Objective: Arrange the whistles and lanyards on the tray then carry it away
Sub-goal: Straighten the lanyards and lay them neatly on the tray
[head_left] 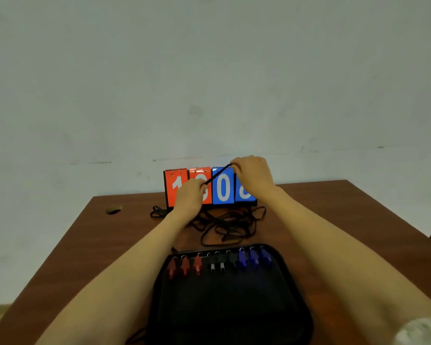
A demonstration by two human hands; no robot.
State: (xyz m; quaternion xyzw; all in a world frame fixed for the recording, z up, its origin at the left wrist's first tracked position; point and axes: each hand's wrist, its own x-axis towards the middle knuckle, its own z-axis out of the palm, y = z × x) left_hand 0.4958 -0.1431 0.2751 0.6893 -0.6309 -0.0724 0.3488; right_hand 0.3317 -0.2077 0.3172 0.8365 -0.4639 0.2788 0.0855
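Overhead, a single black lanyard (pixel 218 175) was stretched taut between both hands, lifted clear of the table (pixel 85 245) and slanting up from left to right. The left hand (pixel 188 195) had its grip clenched on the lower end, fingers curled around the cord, while the right hand (pixel 253 175) pinched the upper end in a closed grip, knuckles toward the camera. Below the hands, a loose tangle of lanyards (pixel 229 225) lay on the table, all black and overlapping so that they could not be counted. Nearer the person sat a black tray (pixel 229 307), just beside the tangle. Along the tray's far edge ran a neat row of whistles, each with a small metal ring at its far end: three red whistles (pixel 184 266) on the left, black whistles (pixel 217 263) in the middle, and three blue whistles (pixel 253 257) on the right. Beyond the tangle, a flip scoreboard (pixel 223 188) stood upright near the table's far edge, with two red cards on the left and two blue cards on the right, white digits partly hidden by the hands. A small round hole (pixel 113 209) showed in the brown tabletop off to the left. Behind everything rose a plain pale wall (pixel 209 70), and a bit of light sleeve (pixel 421 329) showed at the lower right corner.
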